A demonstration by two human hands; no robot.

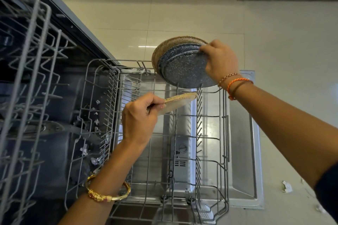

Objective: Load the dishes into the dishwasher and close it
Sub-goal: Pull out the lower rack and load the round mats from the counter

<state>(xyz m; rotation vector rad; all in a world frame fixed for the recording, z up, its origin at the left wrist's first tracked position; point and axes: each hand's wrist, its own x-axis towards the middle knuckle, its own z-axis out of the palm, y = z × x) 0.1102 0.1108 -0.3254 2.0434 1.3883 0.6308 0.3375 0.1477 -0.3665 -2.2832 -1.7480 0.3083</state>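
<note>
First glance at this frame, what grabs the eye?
The stack of speckled plates held up by the right hand above the far edge of the pulled-out lower rack, blue ones in front, tan behind. Below it, the left hand pinches one tan plate over the rack's tines. No dishes show in the rack.

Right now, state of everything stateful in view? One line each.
Dishwasher door: open, lying flat.
Lower rack: pulled out over the door, no dishes in it.
Upper rack: slid out, no dishes visible.
Plate stack: held above the lower rack, tilted on edge.
Beige plate: held over the lower rack, tilted, not yet slotted.
Left hand: gripping the beige plate.
Right hand: gripping the plate stack.
</note>
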